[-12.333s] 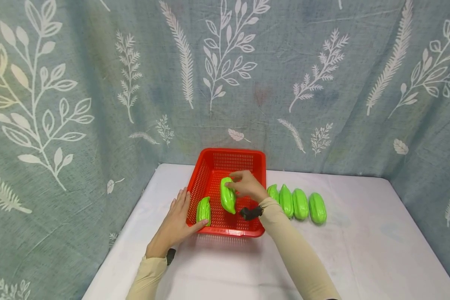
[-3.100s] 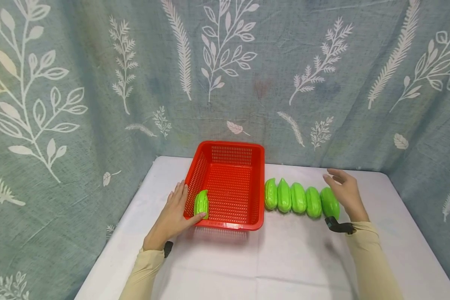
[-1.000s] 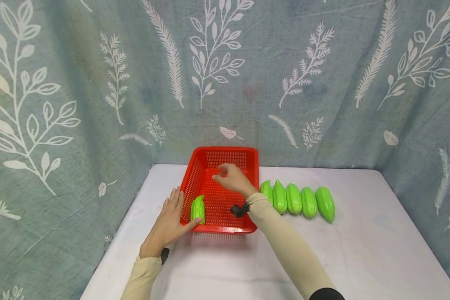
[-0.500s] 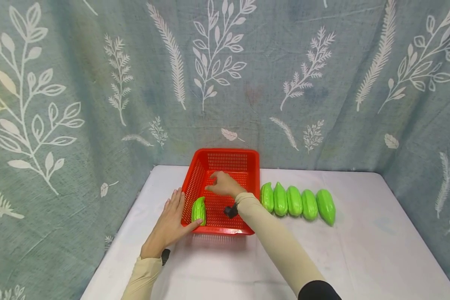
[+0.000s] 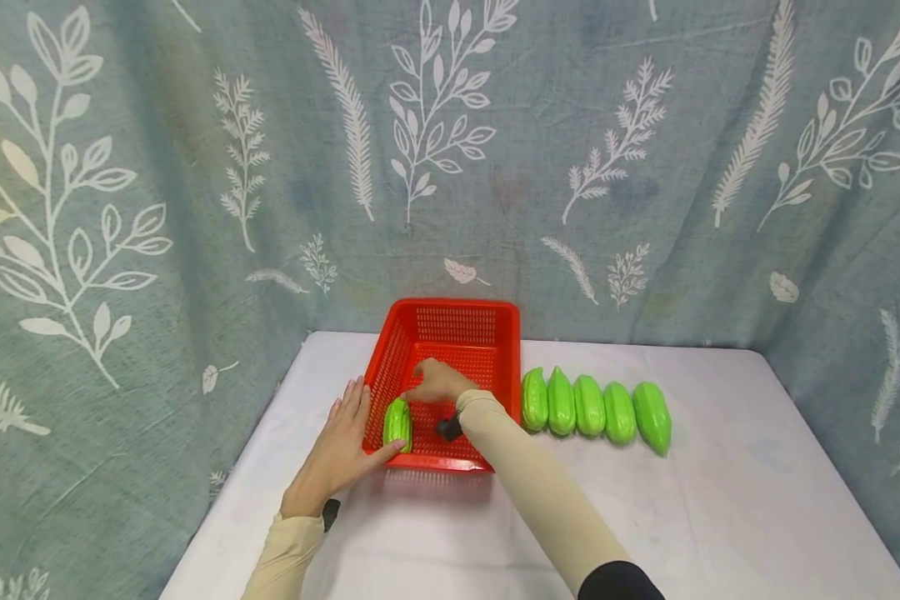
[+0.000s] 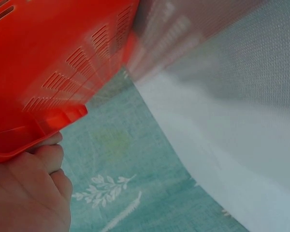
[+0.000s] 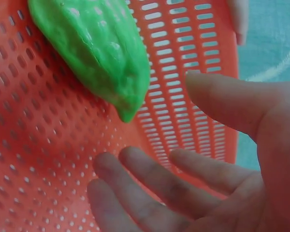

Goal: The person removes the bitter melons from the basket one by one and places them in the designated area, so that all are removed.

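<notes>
One bumpy green bitter melon lies in the front left corner of a red plastic basket. My right hand is over the basket just behind that melon's far end. In the right wrist view its thumb and fingers are spread apart, with a gap between them and the melon's pointed tip. My left hand rests on the basket's left front corner, fingers laid straight along the left rim and thumb over the front rim. From the left wrist, those fingers show against the rim's outside.
Several more green bitter melons stand in a row on the white-covered table, right of the basket. The farthest right one is slightly slanted. A grey-green leaf-patterned curtain surrounds the table at the back and sides.
Earlier my right hand held a melon over the basket; a further melon has since joined the row. Over the last second that hand has moved left and nearer, towards the melon in the basket.
</notes>
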{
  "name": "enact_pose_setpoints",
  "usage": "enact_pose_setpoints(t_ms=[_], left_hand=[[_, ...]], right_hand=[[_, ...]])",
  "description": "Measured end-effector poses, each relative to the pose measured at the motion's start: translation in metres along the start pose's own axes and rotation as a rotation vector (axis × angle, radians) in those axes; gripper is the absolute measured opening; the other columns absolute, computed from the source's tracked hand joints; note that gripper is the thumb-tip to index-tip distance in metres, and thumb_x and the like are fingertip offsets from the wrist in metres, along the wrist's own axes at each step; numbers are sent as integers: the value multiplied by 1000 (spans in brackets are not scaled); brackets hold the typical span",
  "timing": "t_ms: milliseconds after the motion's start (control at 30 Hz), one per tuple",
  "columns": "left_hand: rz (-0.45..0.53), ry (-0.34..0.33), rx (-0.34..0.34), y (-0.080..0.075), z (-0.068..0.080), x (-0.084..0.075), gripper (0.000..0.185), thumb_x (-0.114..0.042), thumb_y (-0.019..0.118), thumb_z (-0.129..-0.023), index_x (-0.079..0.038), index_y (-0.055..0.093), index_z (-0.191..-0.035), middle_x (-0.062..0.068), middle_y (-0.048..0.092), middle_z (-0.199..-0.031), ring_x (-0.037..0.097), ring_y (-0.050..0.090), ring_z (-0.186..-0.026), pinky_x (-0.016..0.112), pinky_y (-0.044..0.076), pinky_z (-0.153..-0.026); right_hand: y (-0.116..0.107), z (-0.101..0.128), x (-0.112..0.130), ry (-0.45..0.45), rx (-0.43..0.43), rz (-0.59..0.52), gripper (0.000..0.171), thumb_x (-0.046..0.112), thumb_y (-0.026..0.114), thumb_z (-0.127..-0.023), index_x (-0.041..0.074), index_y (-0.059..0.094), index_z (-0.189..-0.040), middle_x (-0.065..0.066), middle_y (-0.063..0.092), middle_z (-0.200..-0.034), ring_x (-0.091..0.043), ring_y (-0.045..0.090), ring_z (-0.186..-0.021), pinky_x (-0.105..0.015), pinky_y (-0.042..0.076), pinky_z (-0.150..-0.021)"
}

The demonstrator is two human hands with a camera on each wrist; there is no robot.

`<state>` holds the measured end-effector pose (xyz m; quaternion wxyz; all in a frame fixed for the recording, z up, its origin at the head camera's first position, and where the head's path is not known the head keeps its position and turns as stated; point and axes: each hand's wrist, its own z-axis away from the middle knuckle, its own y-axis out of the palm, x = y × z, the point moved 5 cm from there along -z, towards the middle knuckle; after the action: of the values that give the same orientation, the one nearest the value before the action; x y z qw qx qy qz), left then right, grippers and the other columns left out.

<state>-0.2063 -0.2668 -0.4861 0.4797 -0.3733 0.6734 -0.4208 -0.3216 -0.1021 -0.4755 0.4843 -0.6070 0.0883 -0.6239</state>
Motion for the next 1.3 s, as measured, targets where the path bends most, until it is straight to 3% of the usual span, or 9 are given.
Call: enact_pose_setpoints(t_ms=[200, 433, 700, 933, 1100, 1300], left_hand=[[1, 1, 1, -1, 1, 1, 117, -73, 63, -88, 5, 18, -163, 22, 11, -174, 41, 10, -162, 60, 16, -130], [7, 4, 3, -1, 1, 0, 117, -71, 64, -88, 6, 17, -163, 22, 10, -174, 41, 9, -162, 61, 16, -130], [5, 17, -8, 0, 1, 1, 116, -70, 65, -89, 6, 18, -162, 23, 12, -173, 42, 12, -162, 62, 18, -128], [11, 10, 1, 0, 0, 1, 117, -71, 65, -88, 5, 18, -163, 21, 9, -174, 41, 10, -162, 61, 16, -129], [8, 13, -7, 2, 0, 4, 116, -72, 64, -88, 5, 19, -162, 23, 11, -173, 41, 10, -162, 61, 17, -129], [18, 11, -11, 3, -1, 5, 116, -72, 64, -88, 6, 19, -162, 23, 12, -173, 40, 10, -162, 61, 17, -129]], right_hand=[[12, -1, 1, 40, 52, -19, 70, 38, 77, -91, 4, 54, -148, -12, 62, -145, -28, 63, -125, -48, 54, -108], [16, 3, 6, 45, 82, -6, 67, 37, 80, -89, 1, 57, -141, -11, 66, -131, -24, 64, -103, -44, 58, -98], [26, 0, 10, 22, 138, -50, 69, 35, 83, -87, -2, 59, -140, -11, 69, -124, -24, 70, -98, -40, 63, -86], [31, -4, 12, 11, 127, -9, 50, 33, 86, -84, 3, 64, -118, -6, 67, -104, -20, 70, -88, -30, 58, -70], [31, -1, 14, 7, 124, -35, 35, 27, 84, -85, 5, 65, -103, -5, 66, -91, -26, 74, -87, -36, 62, -75], [27, 3, 15, -20, 128, -155, 17, 16, 82, -87, 1, 74, -84, -8, 72, -73, -32, 78, -75, -44, 66, -74]])
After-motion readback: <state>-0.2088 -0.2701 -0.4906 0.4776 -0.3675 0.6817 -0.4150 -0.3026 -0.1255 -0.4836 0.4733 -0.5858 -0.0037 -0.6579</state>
